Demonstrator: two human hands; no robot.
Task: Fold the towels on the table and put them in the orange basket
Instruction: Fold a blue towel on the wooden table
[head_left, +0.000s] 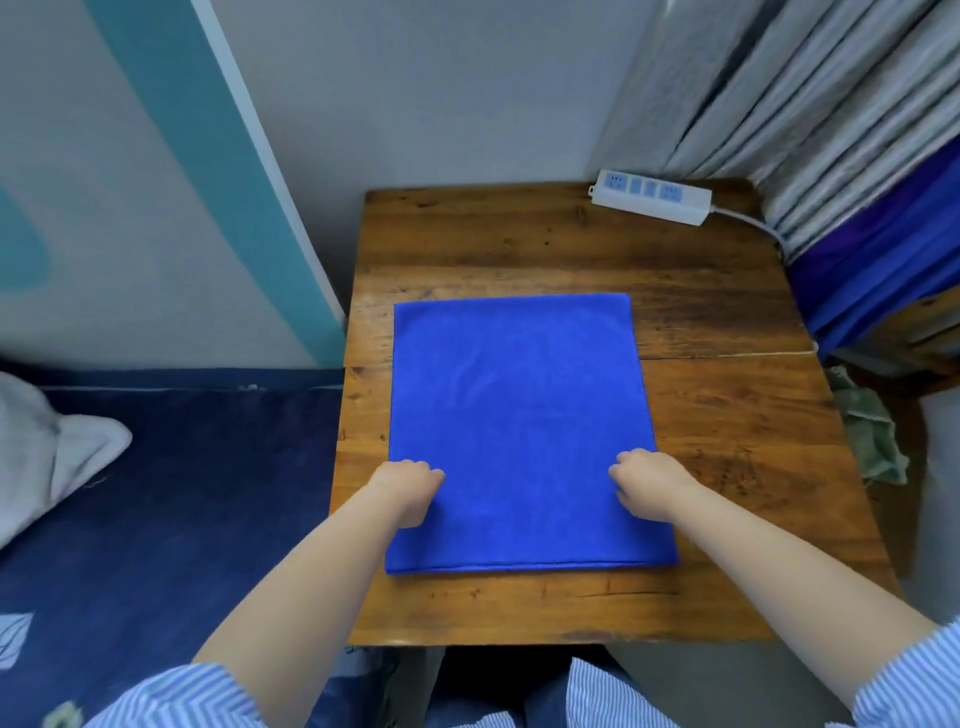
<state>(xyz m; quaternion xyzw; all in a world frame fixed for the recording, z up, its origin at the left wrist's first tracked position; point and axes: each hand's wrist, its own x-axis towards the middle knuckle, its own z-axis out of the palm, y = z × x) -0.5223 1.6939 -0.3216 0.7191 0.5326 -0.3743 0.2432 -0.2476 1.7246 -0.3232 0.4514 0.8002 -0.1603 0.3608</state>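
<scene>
Towel (519, 415) folded flat — your left hand (410, 488) and right hand (649, 483), fingers curled, grip unclear — orange basket unseen.

one blue towel (519, 415), one table (727, 415), one power strip (652, 196), two hands (410, 486).

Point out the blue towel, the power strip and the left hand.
blue towel (514, 395): head view, middle of its flat upper face.
power strip (652, 197): head view, middle of its white top.
left hand (410, 483): head view, back of the hand on the towel.
</scene>
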